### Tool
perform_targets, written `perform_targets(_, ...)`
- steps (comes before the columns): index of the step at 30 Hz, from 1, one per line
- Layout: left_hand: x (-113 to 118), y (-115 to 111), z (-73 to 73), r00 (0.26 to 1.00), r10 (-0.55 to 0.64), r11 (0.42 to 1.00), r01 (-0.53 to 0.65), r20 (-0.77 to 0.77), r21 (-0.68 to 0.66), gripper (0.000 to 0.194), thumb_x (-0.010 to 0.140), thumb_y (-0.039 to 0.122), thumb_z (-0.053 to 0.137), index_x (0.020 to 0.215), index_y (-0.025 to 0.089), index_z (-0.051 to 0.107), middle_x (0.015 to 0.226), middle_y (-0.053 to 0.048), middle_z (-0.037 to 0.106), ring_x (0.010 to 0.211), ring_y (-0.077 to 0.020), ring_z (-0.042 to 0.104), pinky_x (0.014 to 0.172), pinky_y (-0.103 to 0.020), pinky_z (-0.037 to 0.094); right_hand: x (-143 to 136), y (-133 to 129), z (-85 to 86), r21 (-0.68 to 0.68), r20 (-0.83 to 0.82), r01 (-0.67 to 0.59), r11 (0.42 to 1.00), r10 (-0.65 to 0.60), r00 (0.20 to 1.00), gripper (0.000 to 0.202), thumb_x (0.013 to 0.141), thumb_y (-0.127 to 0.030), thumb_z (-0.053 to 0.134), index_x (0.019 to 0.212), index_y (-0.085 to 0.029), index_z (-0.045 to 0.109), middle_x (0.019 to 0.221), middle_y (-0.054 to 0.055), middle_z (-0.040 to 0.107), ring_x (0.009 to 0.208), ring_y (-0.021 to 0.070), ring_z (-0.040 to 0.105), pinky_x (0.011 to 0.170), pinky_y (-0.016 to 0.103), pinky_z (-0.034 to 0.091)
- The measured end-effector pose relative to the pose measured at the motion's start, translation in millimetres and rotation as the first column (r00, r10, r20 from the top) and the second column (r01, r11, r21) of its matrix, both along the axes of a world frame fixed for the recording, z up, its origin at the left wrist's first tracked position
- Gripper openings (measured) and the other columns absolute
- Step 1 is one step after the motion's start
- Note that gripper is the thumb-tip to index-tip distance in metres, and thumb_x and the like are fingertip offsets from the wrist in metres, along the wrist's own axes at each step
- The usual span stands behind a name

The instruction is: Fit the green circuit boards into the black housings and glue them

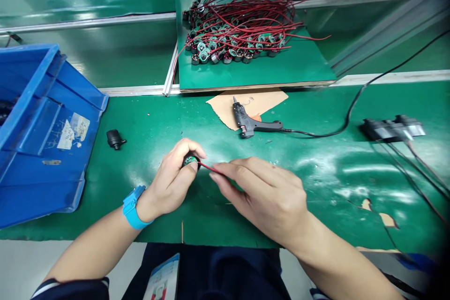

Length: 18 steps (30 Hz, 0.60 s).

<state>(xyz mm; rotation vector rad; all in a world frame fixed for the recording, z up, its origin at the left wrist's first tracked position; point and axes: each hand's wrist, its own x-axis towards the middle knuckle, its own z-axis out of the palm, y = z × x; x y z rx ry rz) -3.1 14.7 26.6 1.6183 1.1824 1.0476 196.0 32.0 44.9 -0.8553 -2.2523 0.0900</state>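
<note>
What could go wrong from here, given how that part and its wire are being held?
The right hand pinches the red wire close to the round part in the left hand; a hard pull might strain the joint. The glue gun lies just beyond the hands, so a knuckle could brush its nozzle, possibly hot. Wires on the raised board overlap and may snag.

Both forearms reach in over the table's near edge. The left hand [176, 180] curls, thumb and index finger closed on a small part; the right hand [263, 192], knuckles up, pinches with thumb and fingertips just beside it.
</note>
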Motion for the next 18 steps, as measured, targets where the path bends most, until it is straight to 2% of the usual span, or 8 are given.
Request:
perform_targets(2,1.9,-2.5,-0.8,0.999,0.018,0.999,-0.016,0.047,-0.045,0.022,0.093,0.010,0.043,0.109,0.022,0.051,0.096,-0.001,0.054,0.087,-0.0162,0.050,0.079,-0.032,0.041,-2.8,-3.3,-0.3,-0.032,-0.043,-0.052,0.998,0.051,0.998,0.005,0.095,-0.016,0.068,0.097,-0.020,0.070,0.077,0.000,0.075,0.064,0.0115,0.068,0.062,0.026,0.057)
perform_targets(6,3.7,-6.7,-1.8,0.986,-0.001,0.995,0.018,0.166,-0.097,0.030,0.092,0.007,0.042,0.117,0.023,0.043,0.096,0.000,0.051,0.084,-0.0146,0.047,0.077,-0.030,0.040,-7.1,-10.4,-1.9,0.016,-0.072,-0.123,0.992,0.123,0.990,0.005,0.092,-0.012,0.069,0.097,-0.011,0.071,0.073,0.001,0.071,0.061,0.0109,0.064,0.060,0.026,0.054)
perform_targets(9,2.0,-6.7,-1.5,0.967,-0.018,0.986,0.060,0.256,-0.157,0.032,0.093,0.008,0.042,0.119,0.025,0.039,0.096,0.001,0.050,0.083,-0.0142,0.047,0.076,-0.030,0.040,-5.0,-12.6,0.3,0.026,-0.034,-0.113,0.993,0.114,0.993,0.004,0.092,-0.012,0.069,0.095,-0.011,0.072,0.072,0.001,0.071,0.060,0.0110,0.064,0.058,0.028,0.052)
perform_targets(11,1.6,-6.2,-0.4,0.958,0.000,0.978,0.061,0.286,-0.202,0.032,0.093,0.008,0.041,0.120,0.026,0.038,0.097,0.001,0.051,0.084,-0.0143,0.047,0.077,-0.030,0.040,-2.3,-12.3,2.4,0.029,0.029,-0.062,0.998,0.061,0.998,0.007,0.094,-0.017,0.070,0.098,-0.012,0.072,0.075,0.002,0.073,0.062,0.0120,0.065,0.059,0.029,0.051)
perform_targets(15,9.9,-10.1,-0.1,0.973,0.035,0.977,0.015,0.229,-0.211,0.032,0.091,0.007,0.042,0.117,0.024,0.038,0.094,0.001,0.048,0.082,-0.0138,0.044,0.077,-0.029,0.040,-2.4,-11.8,2.4,0.099,0.195,0.043,0.994,-0.062,0.979,0.036,0.097,-0.031,0.068,0.126,-0.010,0.067,0.094,0.005,0.077,0.067,0.0159,0.067,0.059,0.034,0.049)
perform_targets(18,18.8,-14.2,-2.7,0.989,-0.035,0.985,0.058,0.145,-0.163,0.026,0.094,0.011,0.042,0.116,0.023,0.038,0.093,0.000,0.048,0.082,-0.0149,0.047,0.079,-0.030,0.045,-5.9,-16.3,3.0,0.135,0.269,0.019,0.991,-0.055,0.962,0.032,0.098,-0.017,0.059,0.128,-0.009,0.065,0.101,0.007,0.077,0.068,0.0168,0.068,0.060,0.034,0.049)
